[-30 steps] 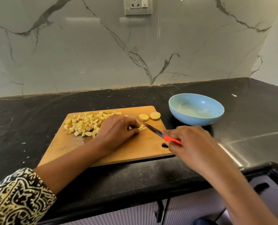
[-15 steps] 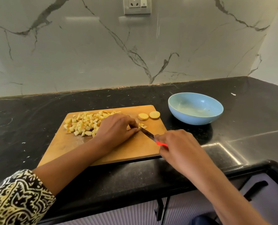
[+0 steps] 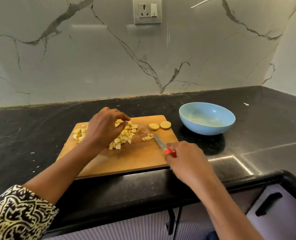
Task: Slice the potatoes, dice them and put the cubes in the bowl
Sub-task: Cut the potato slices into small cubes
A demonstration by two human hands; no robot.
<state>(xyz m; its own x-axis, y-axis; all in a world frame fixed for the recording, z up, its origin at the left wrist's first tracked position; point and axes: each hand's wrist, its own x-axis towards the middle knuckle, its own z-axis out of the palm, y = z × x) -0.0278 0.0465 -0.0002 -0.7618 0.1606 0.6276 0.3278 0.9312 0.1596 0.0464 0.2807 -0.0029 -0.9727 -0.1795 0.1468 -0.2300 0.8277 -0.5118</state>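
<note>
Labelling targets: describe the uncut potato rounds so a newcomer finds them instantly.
Find the wooden cutting board on the black counter. At its far right corner, nearest the blue bowl, lie two potato rounds side by side: whole flat discs, unlike the diced pile left of them.

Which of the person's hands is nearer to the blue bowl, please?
The right hand: it holds the knife just below-left of the bowl. The left hand is farther left, over the potato cubes.
</note>
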